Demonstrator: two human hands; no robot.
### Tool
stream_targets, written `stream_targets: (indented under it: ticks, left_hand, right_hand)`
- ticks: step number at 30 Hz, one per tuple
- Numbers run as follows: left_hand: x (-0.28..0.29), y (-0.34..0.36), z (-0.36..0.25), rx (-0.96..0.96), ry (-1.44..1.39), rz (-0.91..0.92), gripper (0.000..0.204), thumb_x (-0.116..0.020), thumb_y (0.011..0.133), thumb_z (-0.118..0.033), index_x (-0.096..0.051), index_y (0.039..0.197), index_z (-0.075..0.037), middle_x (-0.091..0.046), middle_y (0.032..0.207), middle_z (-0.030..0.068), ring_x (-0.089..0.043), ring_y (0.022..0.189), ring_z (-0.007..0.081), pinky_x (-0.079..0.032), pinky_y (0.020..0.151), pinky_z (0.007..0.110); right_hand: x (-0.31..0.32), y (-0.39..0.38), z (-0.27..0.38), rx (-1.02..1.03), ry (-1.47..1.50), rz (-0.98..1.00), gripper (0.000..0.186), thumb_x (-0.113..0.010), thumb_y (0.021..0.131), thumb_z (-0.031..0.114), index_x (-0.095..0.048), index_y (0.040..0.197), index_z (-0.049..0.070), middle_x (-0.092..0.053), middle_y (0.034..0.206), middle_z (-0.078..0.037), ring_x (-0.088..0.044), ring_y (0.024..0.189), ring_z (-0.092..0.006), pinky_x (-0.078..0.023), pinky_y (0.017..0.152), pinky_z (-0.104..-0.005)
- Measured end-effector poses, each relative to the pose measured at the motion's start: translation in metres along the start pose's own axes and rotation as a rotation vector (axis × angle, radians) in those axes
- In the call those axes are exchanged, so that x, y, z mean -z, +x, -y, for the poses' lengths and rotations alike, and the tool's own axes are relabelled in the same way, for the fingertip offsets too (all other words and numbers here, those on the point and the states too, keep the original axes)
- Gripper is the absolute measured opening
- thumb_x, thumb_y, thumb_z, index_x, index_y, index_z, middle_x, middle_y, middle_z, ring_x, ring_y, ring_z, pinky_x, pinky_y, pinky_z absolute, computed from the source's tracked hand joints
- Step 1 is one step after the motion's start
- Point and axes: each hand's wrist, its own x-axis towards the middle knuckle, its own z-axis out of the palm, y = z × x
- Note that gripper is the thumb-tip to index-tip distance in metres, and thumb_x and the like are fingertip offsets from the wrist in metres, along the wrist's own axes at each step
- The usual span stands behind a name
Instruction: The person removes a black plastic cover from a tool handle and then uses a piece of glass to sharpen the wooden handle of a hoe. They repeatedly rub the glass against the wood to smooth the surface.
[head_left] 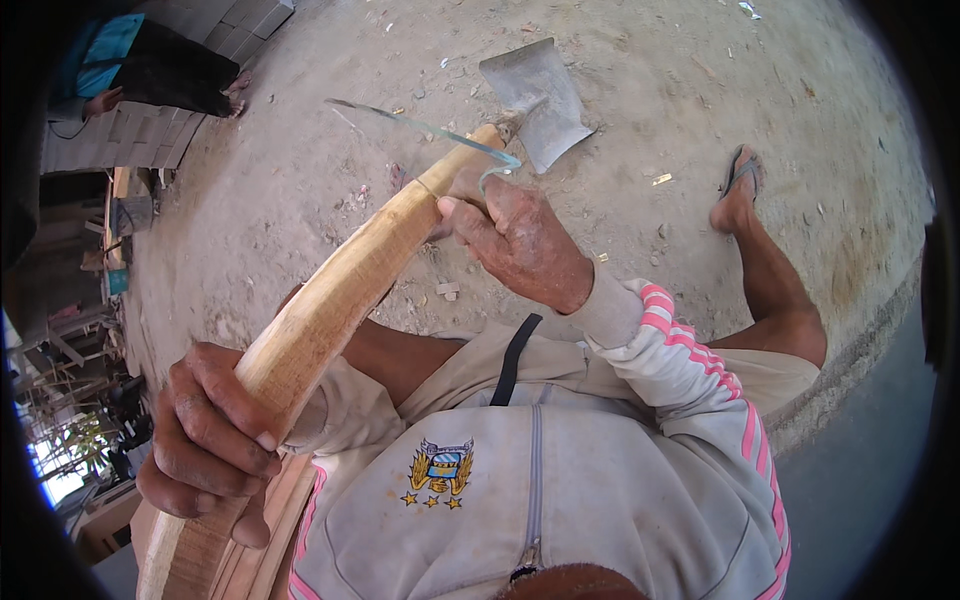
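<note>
My left hand is wrapped around a thick, pale, slightly curved wooden shaft near its lower end. The shaft slants up and away to the right. Its far tip lines up with the socket of a grey metal shovel blade; I cannot tell whether the two are joined. Close to that far end, my right hand is closed in a pinch against the shaft's side. A thin, translucent greenish strip curls out of its fingers and passes over the wood. A fine dark line crosses the shaft beside my thumb.
Sandy ground with small scraps spreads ahead. At the upper left a person stands by grey blocks. Stacked wood and clutter line the left. Reddish boards lie under my left forearm. My sandalled foot is at right.
</note>
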Motion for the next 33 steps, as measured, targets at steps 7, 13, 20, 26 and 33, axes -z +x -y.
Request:
stream_targets:
  ticks: [7,13,20,26,33]
  left_hand:
    - [-0.003,0.004,0.007,0.003,-0.043,0.021,0.040,-0.091,0.069,-0.017,-0.055,0.084,-0.014,-0.060,0.061,-0.0029,-0.064,0.053,0.0083,-0.056,0.058,0.025]
    - [-0.017,0.007,0.004,0.017,-0.107,0.115,0.032,-0.084,0.071,-0.005,-0.053,0.072,-0.014,-0.057,0.057,-0.0032,-0.059,0.049,0.0068,-0.053,0.054,0.023]
    - [-0.034,0.014,0.030,-0.049,-0.236,0.288,0.028,-0.078,0.079,-0.003,-0.054,0.070,-0.016,-0.056,0.058,-0.0050,-0.058,0.051,0.0049,-0.050,0.055,0.019]
    - [-0.037,0.015,0.029,-0.019,-0.268,0.374,0.029,-0.075,0.081,-0.003,-0.053,0.068,-0.016,-0.055,0.059,-0.0043,-0.057,0.052,0.0059,-0.052,0.056,0.020]
    - [-0.033,0.013,0.024,-0.020,-0.225,0.332,0.028,-0.076,0.081,-0.004,-0.053,0.069,-0.016,-0.056,0.060,-0.0039,-0.058,0.053,0.0064,-0.052,0.057,0.021]
  right_hand:
    - [0.020,0.019,-0.064,-0.277,0.110,-0.034,0.029,-0.064,0.099,0.023,-0.055,0.084,-0.001,-0.058,0.067,-0.005,-0.055,0.056,-0.0120,-0.045,0.051,-0.0307]
    - [0.021,0.003,-0.020,-0.114,0.138,0.219,0.029,-0.058,0.103,0.026,-0.060,0.092,-0.001,-0.059,0.069,-0.004,-0.056,0.058,-0.0104,-0.046,0.051,-0.0276]
    - [0.091,0.044,-0.073,-0.418,0.015,0.144,0.031,-0.056,0.103,0.030,-0.060,0.089,0.003,-0.059,0.070,-0.001,-0.056,0.057,-0.0079,-0.044,0.049,-0.0248]
    - [0.087,0.051,-0.084,-0.423,-0.030,0.208,0.032,-0.056,0.102,0.032,-0.060,0.088,0.004,-0.058,0.068,-0.001,-0.055,0.056,-0.0073,-0.043,0.048,-0.0239]
    - [0.063,0.023,-0.030,-0.291,0.034,0.277,0.037,-0.059,0.102,0.032,-0.056,0.088,-0.002,-0.059,0.066,-0.005,-0.056,0.054,-0.0110,-0.048,0.050,-0.0292]
